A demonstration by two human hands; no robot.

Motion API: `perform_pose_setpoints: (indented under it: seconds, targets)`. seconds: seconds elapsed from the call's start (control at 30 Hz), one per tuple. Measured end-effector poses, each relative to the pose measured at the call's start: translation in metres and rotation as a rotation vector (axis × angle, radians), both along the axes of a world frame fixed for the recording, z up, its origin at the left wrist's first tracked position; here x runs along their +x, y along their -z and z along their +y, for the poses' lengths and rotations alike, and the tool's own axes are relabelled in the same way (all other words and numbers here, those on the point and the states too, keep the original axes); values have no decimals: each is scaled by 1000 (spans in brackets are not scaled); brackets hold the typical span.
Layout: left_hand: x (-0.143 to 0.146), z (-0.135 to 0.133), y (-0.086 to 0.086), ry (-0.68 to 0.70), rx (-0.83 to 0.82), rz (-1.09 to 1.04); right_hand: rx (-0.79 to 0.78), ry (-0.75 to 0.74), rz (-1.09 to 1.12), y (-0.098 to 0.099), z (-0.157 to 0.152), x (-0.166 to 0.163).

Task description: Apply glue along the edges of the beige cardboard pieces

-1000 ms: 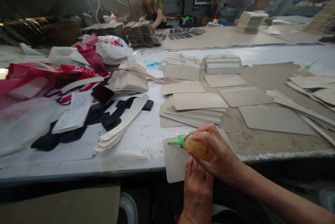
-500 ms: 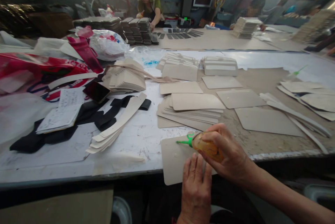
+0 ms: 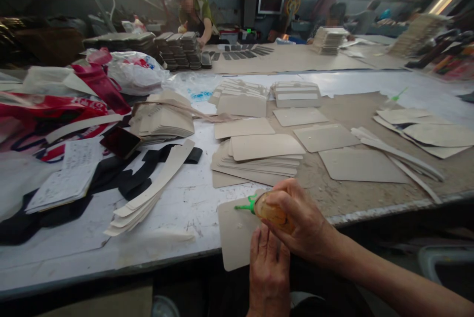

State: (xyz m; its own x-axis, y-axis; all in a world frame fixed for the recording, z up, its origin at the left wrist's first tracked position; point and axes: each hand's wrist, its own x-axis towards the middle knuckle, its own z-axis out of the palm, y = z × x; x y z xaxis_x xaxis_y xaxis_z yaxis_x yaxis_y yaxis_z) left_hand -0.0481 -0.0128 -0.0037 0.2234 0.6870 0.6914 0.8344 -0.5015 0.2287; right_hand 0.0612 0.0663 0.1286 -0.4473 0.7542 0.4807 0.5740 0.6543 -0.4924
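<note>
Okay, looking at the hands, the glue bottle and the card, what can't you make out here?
All in the head view:
The glue bottle is mostly covered by the right hand, so its fill level is hidden.
The green nozzle tip is too small to tell whether it touches the beige card.
The card's right part is hidden under the left hand and the right hand.
The notepad writing is too small to read.

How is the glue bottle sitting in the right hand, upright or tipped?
Tipped sideways: the glue bottle lies nearly level in the right hand, its green nozzle pointing left over the card piece.
</note>
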Motion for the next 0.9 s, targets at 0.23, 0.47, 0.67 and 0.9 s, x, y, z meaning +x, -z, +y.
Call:
perform_pose_setpoints:
  seconds: [0.23, 0.47, 0.67, 0.9]
  targets:
    - [-1, 0, -4, -20, 16, 38, 39, 44, -72, -2, 1, 20]
    - [-1, 0, -2, 4, -7, 54, 56, 99, -115, -6, -1, 40]
    - [0, 1, 0, -5, -3, -32, 64, 139, -140, -8, -1, 59]
    - [-7, -2, -2, 27, -67, 89, 53, 217, -126, -10, -3, 79]
